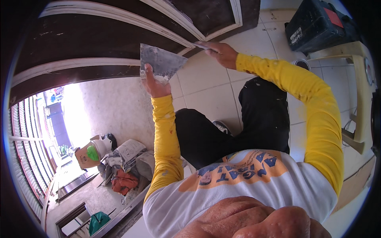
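Note:
My left hand grips a flat metal plate with white paste on it, held up near the dark brown panelled door. My right hand holds a thin putty knife at the pale moulding of the door, right of and a little above the plate. Both arms are in yellow sleeves.
I crouch on a tiled floor. At right stand a dark toolbox, a beige plastic stool and a round container. At left, beside a pale wall, lie sacks, a cardboard box and cloths.

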Demonstrator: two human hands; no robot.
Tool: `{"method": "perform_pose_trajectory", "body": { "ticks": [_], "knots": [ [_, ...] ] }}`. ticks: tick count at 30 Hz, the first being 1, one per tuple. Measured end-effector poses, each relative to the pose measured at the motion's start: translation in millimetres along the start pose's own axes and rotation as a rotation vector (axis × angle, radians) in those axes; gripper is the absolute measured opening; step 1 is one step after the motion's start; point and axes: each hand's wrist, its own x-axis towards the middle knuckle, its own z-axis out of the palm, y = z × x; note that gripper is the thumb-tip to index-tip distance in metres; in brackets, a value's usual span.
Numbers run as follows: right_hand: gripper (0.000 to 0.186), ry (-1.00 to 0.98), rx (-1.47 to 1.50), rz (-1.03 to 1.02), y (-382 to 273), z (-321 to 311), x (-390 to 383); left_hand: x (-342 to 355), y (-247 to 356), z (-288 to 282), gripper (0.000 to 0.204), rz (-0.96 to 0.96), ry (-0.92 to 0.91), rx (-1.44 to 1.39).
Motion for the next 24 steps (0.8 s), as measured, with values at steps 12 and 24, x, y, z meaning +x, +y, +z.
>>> {"method": "perform_pose_trajectory", "body": {
  "ticks": [12, 24],
  "knots": [
    [0.038, -0.134, 0.401, 0.896, 31, -55, 103, -9, 23, 42, 0.032, -0.148, 0.026, -0.073],
    [0.041, -0.153, 0.566, 0.888, -23, -85, 139, -8, 27, 45, 0.031, -0.180, -0.021, -0.055]
  ]
}}
